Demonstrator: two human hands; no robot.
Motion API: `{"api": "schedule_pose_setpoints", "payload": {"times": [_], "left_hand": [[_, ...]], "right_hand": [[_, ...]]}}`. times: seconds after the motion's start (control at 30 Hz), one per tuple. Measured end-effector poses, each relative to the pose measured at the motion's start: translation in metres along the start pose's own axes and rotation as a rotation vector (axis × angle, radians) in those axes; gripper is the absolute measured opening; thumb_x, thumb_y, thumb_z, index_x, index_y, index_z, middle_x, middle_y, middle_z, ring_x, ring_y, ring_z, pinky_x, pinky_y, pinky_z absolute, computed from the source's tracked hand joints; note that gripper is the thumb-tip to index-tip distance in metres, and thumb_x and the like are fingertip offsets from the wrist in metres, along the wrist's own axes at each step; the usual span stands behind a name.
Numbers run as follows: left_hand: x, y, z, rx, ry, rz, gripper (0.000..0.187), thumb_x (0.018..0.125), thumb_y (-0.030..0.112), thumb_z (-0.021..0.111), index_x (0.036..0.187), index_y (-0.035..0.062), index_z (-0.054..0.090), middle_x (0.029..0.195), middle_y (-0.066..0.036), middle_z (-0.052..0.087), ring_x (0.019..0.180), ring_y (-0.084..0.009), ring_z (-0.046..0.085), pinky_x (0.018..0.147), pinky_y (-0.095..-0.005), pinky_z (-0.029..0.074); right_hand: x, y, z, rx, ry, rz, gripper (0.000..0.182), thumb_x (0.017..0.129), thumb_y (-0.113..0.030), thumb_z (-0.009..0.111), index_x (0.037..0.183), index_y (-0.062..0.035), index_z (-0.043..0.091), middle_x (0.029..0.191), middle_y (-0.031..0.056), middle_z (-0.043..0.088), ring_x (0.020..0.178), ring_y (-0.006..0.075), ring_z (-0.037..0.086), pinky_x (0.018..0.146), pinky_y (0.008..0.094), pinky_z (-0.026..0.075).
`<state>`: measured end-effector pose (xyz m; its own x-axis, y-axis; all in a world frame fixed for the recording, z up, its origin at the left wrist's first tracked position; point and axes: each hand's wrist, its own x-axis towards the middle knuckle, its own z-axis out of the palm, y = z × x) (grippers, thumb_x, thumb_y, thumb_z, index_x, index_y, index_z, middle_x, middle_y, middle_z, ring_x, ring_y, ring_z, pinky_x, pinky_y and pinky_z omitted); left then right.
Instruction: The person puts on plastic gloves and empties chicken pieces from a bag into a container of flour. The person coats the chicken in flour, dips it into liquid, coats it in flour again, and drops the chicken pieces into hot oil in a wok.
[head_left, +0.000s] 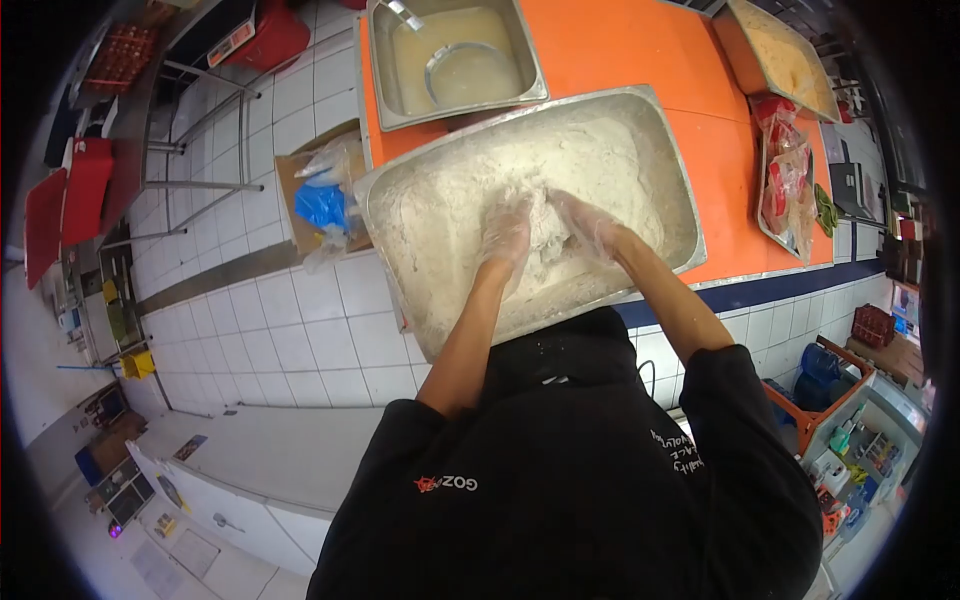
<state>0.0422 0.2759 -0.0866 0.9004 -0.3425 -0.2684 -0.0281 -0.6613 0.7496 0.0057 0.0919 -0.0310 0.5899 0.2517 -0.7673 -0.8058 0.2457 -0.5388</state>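
A large metal pan (675, 180) holds pale flour (440, 225), which is heaped and uneven. My left hand (508, 228), in a clear plastic glove, is down in the flour near the middle of the pan, its fingers coated and partly buried. Close on its right, my right hand (588, 222) wears the same kind of glove and reaches in with fingers stretched out towards the left hand. Between the two hands lies a lumpy, flour-covered patch (545, 232); whether anything is inside it cannot be made out.
Behind the pan, a deep metal container (540, 75) holds cloudy liquid and a round strainer (430, 75). On the orange table (620, 45) stand a tub of orange-yellow crumbs (785, 60) and a tray with plastic bags (785, 180). A cardboard box (300, 215) with a blue bag is at left.
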Motion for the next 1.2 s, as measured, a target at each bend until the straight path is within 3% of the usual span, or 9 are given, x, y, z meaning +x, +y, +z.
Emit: {"api": "schedule_pose_setpoints", "payload": {"times": [0.17,0.27,0.37,0.73,0.83,0.87,1.0,1.07,1.2], "left_hand": [[-0.034,0.060,-0.078,-0.674,-0.030,-0.299,0.056,0.105,0.040,0.045,0.146,0.0011,0.050,0.152,-0.020,0.045,0.141,-0.0338,0.043,0.120,-0.0452,0.031],[-0.001,-0.027,-0.058,-1.130,-0.028,-0.148,0.063,0.105,0.042,0.045,0.155,0.0049,0.036,0.161,-0.016,0.033,0.148,-0.0312,0.033,0.123,-0.0444,0.024],[0.036,-0.097,-0.013,-1.417,-0.061,-0.122,0.073,0.104,0.044,0.046,0.163,0.0087,0.022,0.169,-0.013,0.020,0.154,-0.0285,0.023,0.126,-0.0436,0.018],[0.000,0.029,-0.080,-1.383,-0.160,-0.142,0.059,0.107,0.038,0.047,0.155,0.0058,0.040,0.146,-0.018,0.055,0.134,-0.0285,0.054,0.116,-0.0398,0.039],[-0.011,-0.027,-0.055,0.212,-0.135,0.301,0.056,0.108,0.036,0.044,0.151,0.0004,0.043,0.139,-0.023,0.059,0.135,-0.0344,0.053,0.116,-0.0435,0.038],[-0.033,-0.019,-0.032,0.268,-0.076,-0.025,0.054,0.109,0.037,0.036,0.150,0.0037,0.047,0.141,-0.025,0.058,0.138,-0.0360,0.048,0.117,-0.0458,0.036],[-0.052,0.000,-0.015,0.266,-0.205,0.014,0.052,0.110,0.038,0.030,0.148,0.0112,0.054,0.141,-0.025,0.058,0.142,-0.0396,0.042,0.119,-0.0504,0.030],[-0.045,0.020,-0.010,-0.038,-0.233,-0.252,0.053,0.109,0.041,0.031,0.148,0.0144,0.054,0.143,-0.025,0.057,0.140,-0.0406,0.044,0.119,-0.0487,0.030],[-0.031,0.008,0.006,-0.336,0.068,-0.176,0.051,0.107,0.036,0.038,0.144,0.0062,0.055,0.136,-0.022,0.060,0.132,-0.0390,0.052,0.119,-0.0459,0.031]], "right_hand": [[-0.006,0.016,-0.025,0.240,-0.080,-0.225,0.064,0.109,-0.049,0.042,0.159,-0.0106,0.035,0.163,0.0064,0.038,0.146,0.0264,0.038,0.118,0.0493,0.035],[-0.012,-0.026,-0.038,-0.544,-0.078,-0.712,0.057,0.111,-0.045,0.039,0.156,-0.0108,0.041,0.151,0.0066,0.053,0.136,0.0262,0.050,0.114,0.0438,0.041],[0.010,-0.039,-0.044,-0.371,0.173,-0.267,0.052,0.113,-0.040,0.033,0.155,-0.0104,0.044,0.148,0.0071,0.057,0.130,0.0243,0.056,0.111,0.0344,0.043],[0.027,-0.039,-0.009,0.237,-0.077,-0.283,0.056,0.107,-0.043,0.047,0.154,-0.0124,0.046,0.132,0.0052,0.059,0.118,0.0199,0.055,0.101,0.0387,0.050],[-0.019,-0.051,-0.015,-0.912,0.035,-0.198,0.041,0.108,-0.038,0.047,0.131,-0.0078,0.061,0.119,0.0113,0.066,0.115,0.0230,0.059,0.101,0.0411,0.050],[-0.021,-0.045,-0.012,-0.917,0.035,-0.198,0.041,0.108,-0.038,0.047,0.131,-0.0078,0.061,0.119,0.0113,0.066,0.115,0.0230,0.059,0.101,0.0411,0.050],[-0.001,0.002,-0.008,-1.447,0.047,-0.373,0.048,0.104,-0.040,0.054,0.137,-0.0059,0.061,0.123,0.0109,0.067,0.116,0.0221,0.059,0.106,0.0389,0.043],[0.010,0.018,-0.004,-0.477,0.060,-0.292,0.047,0.105,-0.035,0.052,0.142,-0.0068,0.056,0.132,0.0119,0.065,0.127,0.0234,0.055,0.109,0.0414,0.041],[0.012,0.011,-0.011,-0.583,0.006,-0.244,0.046,0.105,-0.035,0.053,0.140,-0.0069,0.059,0.136,0.0111,0.063,0.130,0.0221,0.054,0.109,0.0422,0.041]]}}
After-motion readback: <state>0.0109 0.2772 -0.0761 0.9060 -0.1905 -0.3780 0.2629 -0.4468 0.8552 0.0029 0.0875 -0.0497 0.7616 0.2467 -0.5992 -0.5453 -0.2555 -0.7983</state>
